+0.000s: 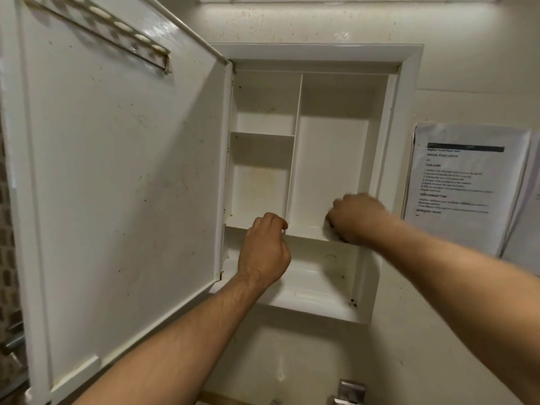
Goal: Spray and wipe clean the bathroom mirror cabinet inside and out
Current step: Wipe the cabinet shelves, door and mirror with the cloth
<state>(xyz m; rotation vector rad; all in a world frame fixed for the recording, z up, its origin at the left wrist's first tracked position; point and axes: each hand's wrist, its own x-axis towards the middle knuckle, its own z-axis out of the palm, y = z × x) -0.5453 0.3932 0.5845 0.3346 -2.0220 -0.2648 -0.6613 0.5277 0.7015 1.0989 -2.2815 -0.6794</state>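
Mirror cabinet sits recessed in a cream, speckled wall, straight ahead and above both raised forearms. Its door is swung wide open to the left, showing a spotted white inner face. A slotted rack is fixed slantwise near the top of that face.

Inside, an upright divider splits the upper part into two. The narrower left side is crossed by a short ledge, and the right side is one tall bay. Both stand on a lower shelf, and beneath it lies an open bottom compartment with dark specks in its right corner.

The left hand is at the front edge of the lower shelf, just below the foot of the divider. Its grip is curled closed on that edge.

The right hand is at the right end of the same shelf, inside the tall bay, with the knuckles turned toward the camera. It is blurred. Its fingers look bent, and something dark shows under them, perhaps a cloth, so I cannot tell whether its grip is clamped on anything.

A printed sheet in a clear sleeve hangs on the wall just right of the cabinet frame. Metal fittings show at the bottom edge.
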